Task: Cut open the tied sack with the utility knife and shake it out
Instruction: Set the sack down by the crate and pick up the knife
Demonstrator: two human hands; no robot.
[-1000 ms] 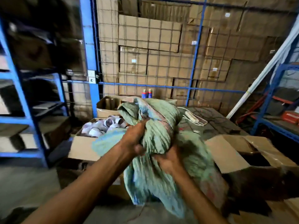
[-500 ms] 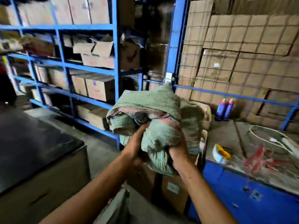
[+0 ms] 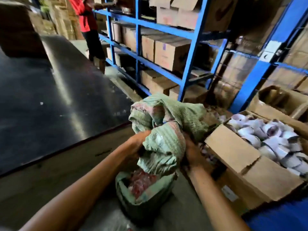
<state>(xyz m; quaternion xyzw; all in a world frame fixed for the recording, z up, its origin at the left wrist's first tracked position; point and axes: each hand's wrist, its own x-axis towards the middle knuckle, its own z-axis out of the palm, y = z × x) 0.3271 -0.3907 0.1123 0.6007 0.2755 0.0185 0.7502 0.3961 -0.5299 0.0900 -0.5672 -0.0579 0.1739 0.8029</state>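
Both hands, left hand (image 3: 135, 143) and right hand (image 3: 193, 155), clutch the bunched sack (image 3: 164, 130) between them.

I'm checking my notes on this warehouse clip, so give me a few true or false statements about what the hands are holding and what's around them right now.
1. Both hands grip a crumpled green sack. True; the left hand and right hand hold it.
2. A utility knife is in the right hand. False; no knife shows.
3. An open sack on the floor shows reddish contents. True.
4. The cardboard box on the right is sealed shut. False; it is open, with pale rolls inside.
5. The shelving is red. False; it is blue.
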